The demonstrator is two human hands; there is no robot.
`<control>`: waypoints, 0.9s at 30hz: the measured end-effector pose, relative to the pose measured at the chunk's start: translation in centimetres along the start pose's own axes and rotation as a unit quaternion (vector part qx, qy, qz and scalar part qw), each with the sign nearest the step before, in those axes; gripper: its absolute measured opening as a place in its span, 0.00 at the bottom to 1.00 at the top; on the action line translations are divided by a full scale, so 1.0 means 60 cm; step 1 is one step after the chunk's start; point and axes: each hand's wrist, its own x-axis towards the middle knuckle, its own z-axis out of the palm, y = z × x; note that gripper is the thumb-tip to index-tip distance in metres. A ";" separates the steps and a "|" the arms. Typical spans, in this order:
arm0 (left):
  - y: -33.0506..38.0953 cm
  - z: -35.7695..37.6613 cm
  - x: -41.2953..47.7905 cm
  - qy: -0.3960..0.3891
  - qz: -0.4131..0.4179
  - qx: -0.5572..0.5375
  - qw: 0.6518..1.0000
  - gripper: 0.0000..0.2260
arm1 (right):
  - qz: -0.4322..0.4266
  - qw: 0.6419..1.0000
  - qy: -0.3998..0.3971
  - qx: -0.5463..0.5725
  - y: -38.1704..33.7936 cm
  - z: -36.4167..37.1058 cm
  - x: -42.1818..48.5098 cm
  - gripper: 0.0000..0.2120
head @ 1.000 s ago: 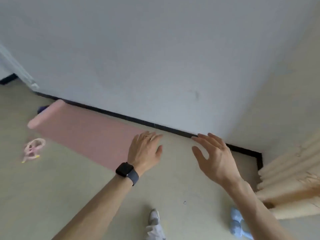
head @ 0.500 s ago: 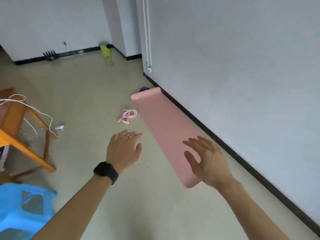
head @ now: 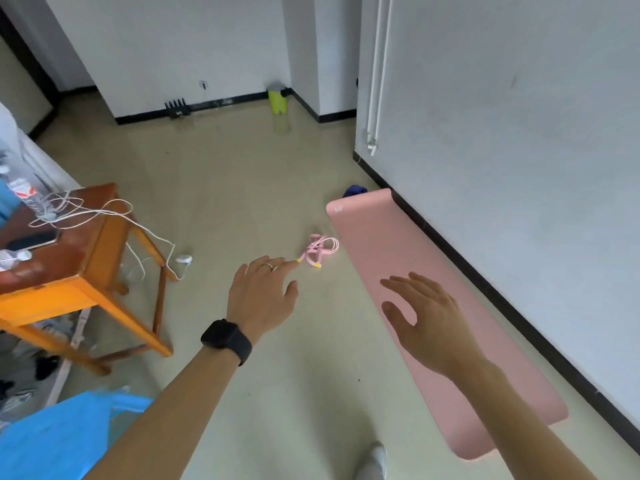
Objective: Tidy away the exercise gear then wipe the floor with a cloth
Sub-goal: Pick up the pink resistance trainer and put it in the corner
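A pink exercise mat (head: pixel 460 344) lies unrolled flat on the floor along the right wall. A coiled pink skipping rope (head: pixel 320 250) with yellow tips lies on the floor just left of the mat's far end. A dark blue object (head: pixel 354 190) sits behind the mat's far edge, mostly hidden. My left hand (head: pixel 261 296), with a ring and a black watch on the wrist, is held out over the floor, fingers relaxed and empty. My right hand (head: pixel 427 323) hovers above the mat, fingers spread, holding nothing.
An orange wooden table (head: pixel 74 271) stands at the left with white cables, a phone and plastic bottles on it. A blue plastic stool (head: pixel 57 441) is at the lower left. A yellow-green bottle (head: pixel 278 98) stands by the far wall. My shoe (head: pixel 375 459) shows at the bottom.
The view has swung left from the room's corner to along the mat's length. Both hands stay open and raised; the table, stool and skipping rope came into view.
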 end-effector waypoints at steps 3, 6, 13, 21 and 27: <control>-0.041 0.016 0.102 0.004 -0.004 -0.008 1.000 0.19 | -0.014 1.000 -0.009 0.008 0.009 0.044 0.116 0.20; -0.078 0.031 0.205 0.008 -0.014 -0.025 1.000 0.19 | -0.009 0.999 -0.019 0.025 0.025 0.078 0.229 0.21; -0.164 0.072 0.420 -0.015 -0.058 -0.059 0.996 0.19 | -0.010 0.997 -0.072 0.032 0.054 0.155 0.469 0.23; -0.317 0.149 0.670 -0.053 -0.044 -0.049 0.996 0.19 | 0.015 0.992 -0.124 0.010 0.050 0.300 0.719 0.20; -0.425 0.198 0.869 -0.118 0.004 -0.038 0.992 0.20 | 0.097 0.984 -0.146 0.030 0.021 0.390 0.876 0.20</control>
